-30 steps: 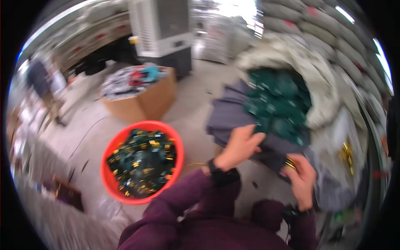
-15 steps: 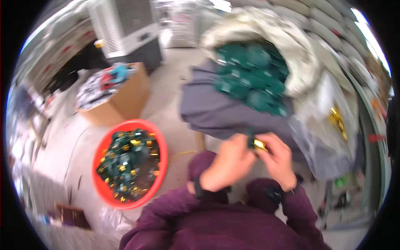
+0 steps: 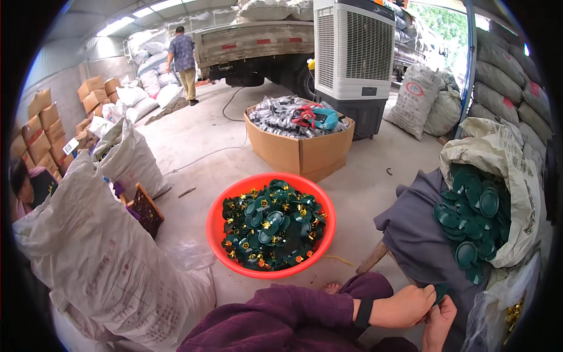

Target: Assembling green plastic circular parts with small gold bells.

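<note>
Two hands meet at the lower right of the head view: the left hand (image 3: 402, 307) has its fingers pinched on a green piece (image 3: 440, 291); the right hand (image 3: 440, 324) crowds against it, its grip too hidden to tell. Grey cloth (image 3: 410, 220) spreads just above; bare floor (image 3: 359, 205) opens toward the red basin (image 3: 270, 274), mid-frame.

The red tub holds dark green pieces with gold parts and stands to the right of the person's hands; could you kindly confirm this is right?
The side is wrong: the head view shows the red tub left of both the left hand and the right hand. It does hold dark green pieces with gold parts.
</note>
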The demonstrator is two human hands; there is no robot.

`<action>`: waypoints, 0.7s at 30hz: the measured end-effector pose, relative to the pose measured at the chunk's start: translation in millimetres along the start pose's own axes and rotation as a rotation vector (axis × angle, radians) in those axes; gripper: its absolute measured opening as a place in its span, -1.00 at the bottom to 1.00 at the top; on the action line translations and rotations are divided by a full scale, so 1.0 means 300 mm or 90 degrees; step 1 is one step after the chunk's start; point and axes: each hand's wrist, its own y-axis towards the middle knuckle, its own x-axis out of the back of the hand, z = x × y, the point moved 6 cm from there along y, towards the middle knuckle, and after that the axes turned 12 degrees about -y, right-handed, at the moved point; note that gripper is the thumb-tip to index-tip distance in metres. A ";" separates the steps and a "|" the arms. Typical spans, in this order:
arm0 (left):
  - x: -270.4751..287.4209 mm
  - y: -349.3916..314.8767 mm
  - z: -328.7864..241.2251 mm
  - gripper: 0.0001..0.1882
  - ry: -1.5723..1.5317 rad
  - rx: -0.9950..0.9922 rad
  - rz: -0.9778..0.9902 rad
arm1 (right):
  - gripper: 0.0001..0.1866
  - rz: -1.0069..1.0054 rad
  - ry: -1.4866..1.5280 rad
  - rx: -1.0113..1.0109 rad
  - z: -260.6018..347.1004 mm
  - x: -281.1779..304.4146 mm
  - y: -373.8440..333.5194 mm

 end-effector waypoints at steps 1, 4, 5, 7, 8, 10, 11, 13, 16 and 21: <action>-0.004 0.002 0.000 -0.67 0.021 0.000 0.015 | -0.80 0.014 0.035 -0.009 0.002 -0.005 0.003; -0.019 -0.024 0.088 -0.67 -0.029 0.050 -0.014 | -0.78 0.128 -0.075 -0.138 -0.010 -0.003 0.003; -0.019 -0.038 0.132 -0.75 -0.105 0.109 -0.043 | -0.81 0.075 -0.059 -0.088 -0.012 -0.030 0.014; 0.024 -0.047 0.195 -0.79 -0.182 0.101 -0.107 | -0.79 0.052 -0.106 -0.061 0.045 -0.018 -0.003; 0.071 -0.058 0.231 -0.83 -0.249 0.100 -0.171 | -0.77 0.038 -0.144 -0.034 0.078 -0.001 -0.015; 0.181 -0.160 0.377 -0.84 -0.512 0.418 -0.282 | -0.73 -0.042 -0.242 0.113 0.150 0.143 -0.040; 0.287 -0.237 0.437 -0.81 -0.536 0.532 -0.376 | -0.76 -0.155 -0.314 0.055 0.289 0.159 -0.076; 0.536 -0.397 0.512 -0.77 -0.438 0.516 -0.557 | -0.71 -0.320 -0.472 0.090 0.335 0.411 -0.115; 0.749 -0.524 0.615 -0.73 0.128 0.340 -0.256 | -0.71 -0.500 -0.554 0.139 0.252 0.981 -0.211; 0.829 -0.559 0.766 -0.63 -0.278 0.517 -0.775 | -0.76 -0.541 -0.547 -0.005 0.174 1.135 -0.199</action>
